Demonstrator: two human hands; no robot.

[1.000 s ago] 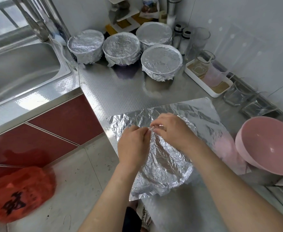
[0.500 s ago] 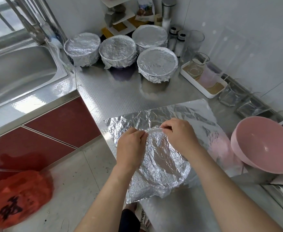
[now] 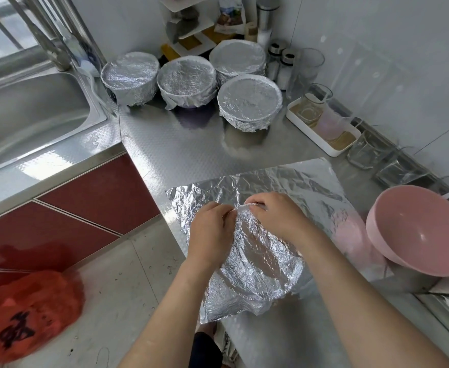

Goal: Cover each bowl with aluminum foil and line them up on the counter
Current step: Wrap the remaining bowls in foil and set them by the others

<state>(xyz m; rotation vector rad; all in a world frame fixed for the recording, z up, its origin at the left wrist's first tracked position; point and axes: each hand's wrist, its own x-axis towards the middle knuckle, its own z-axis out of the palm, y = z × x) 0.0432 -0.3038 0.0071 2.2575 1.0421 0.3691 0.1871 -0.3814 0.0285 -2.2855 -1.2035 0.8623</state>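
Foil [image 3: 260,264]: being crimped at its far edge, loose elsewhere.
Left hand [image 3: 210,232]: pinching the foil.
Right hand [image 3: 279,219]: pinching alongside — best working round, pressing snug.

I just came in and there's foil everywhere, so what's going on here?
A person is shaping aluminum foil over a bowl hidden beneath it, at the counter's near edge. The left hand and right hand pinch the foil at the far rim. Four foil-covered bowls stand at the back; a pink bowl sits uncovered on the right.
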